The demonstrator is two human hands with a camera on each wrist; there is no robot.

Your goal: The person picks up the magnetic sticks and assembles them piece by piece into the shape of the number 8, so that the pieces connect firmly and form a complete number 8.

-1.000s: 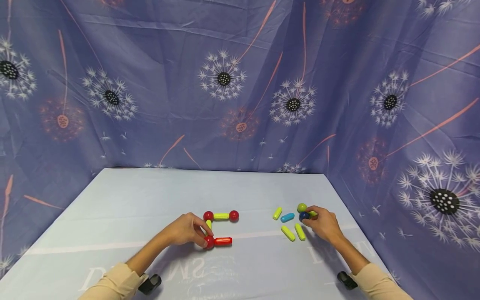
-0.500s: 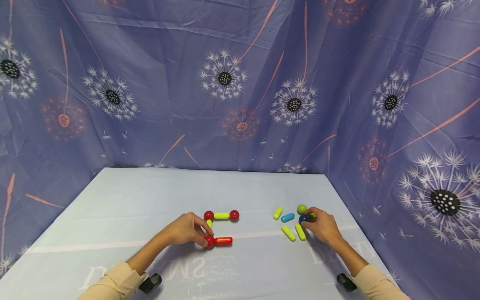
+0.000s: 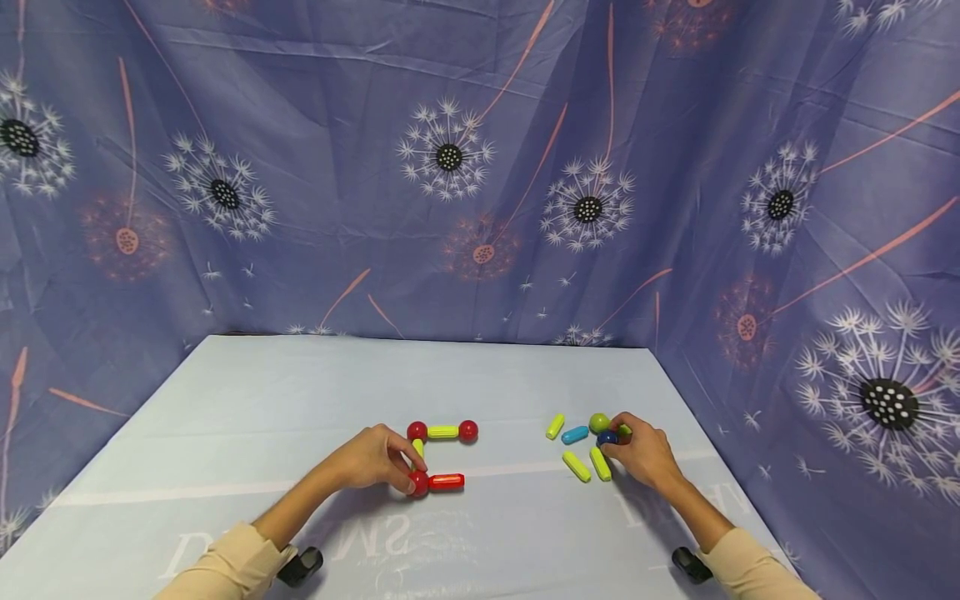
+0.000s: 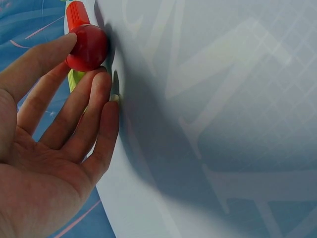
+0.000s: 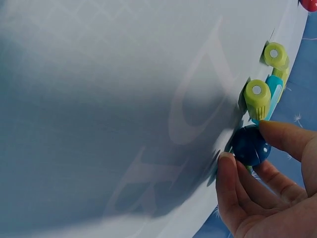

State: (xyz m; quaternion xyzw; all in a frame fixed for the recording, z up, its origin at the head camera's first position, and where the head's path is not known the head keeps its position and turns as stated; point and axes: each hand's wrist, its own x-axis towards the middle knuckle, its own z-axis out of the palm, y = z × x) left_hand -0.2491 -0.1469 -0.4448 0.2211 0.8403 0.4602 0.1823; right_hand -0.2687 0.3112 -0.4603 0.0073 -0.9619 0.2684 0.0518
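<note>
My left hand (image 3: 378, 458) pinches a red ball (image 3: 417, 485) between thumb and fingers on the table. A red rod (image 3: 447, 482) sticks out to the right of that ball. A yellow-green rod (image 3: 418, 450), partly behind my fingers, leads back to a second red ball (image 3: 417, 431). From there another yellow-green rod (image 3: 442, 432) reaches a third red ball (image 3: 468, 430). At the right, my right hand (image 3: 643, 450) holds a dark blue ball (image 5: 251, 145) with thumb and fingertips. Against the blue ball's far side sits a green ball (image 3: 598, 423).
Left of my right hand lie a blue rod (image 3: 575, 435) and yellow-green rods (image 3: 576, 467), several in all. One more yellow-green rod (image 3: 625, 431) is mostly hidden behind my right fingers. A patterned purple curtain (image 3: 337, 208) borders the white-covered table (image 3: 300, 392).
The green ball has shifted slightly left and nearer, closer to the blue ball. My right hand has edged a little left with the blue ball. My left hand stays in place.
</note>
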